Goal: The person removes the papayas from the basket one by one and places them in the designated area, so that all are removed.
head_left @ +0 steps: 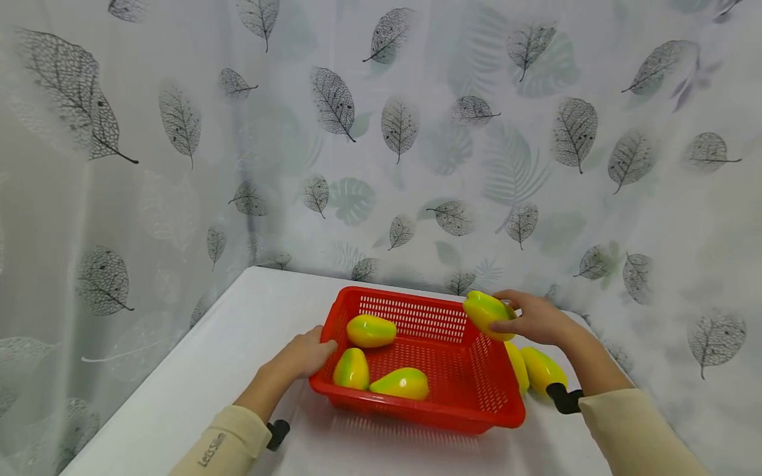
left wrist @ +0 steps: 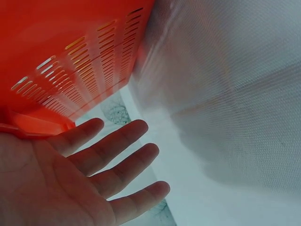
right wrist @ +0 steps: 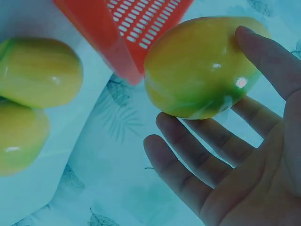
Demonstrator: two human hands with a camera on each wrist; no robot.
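Observation:
A red plastic basket (head_left: 417, 413) with slotted walls stands on the white table, three yellow-green mangoes inside: one mango (head_left: 372, 330) toward the back, another mango (head_left: 352, 369) at the front left, a third mango (head_left: 400, 383) along the front. My left hand (head_left: 309, 354) holds the basket's left rim, thumb over the edge; in the left wrist view its fingers (left wrist: 117, 141) stretch along the outside. Above the basket's right back corner, my right hand (head_left: 532, 318) grips a mango (right wrist: 202, 68) between thumb and fingertips. The little finger's side stays off the fruit.
Just right of the basket, two more mangoes lie on the table, the nearer-to-view mango (head_left: 543, 370) beside one mango (head_left: 516, 367) partly hidden by the basket wall. A leaf-patterned curtain (head_left: 381, 132) hangs behind and left of the white table (head_left: 280, 297).

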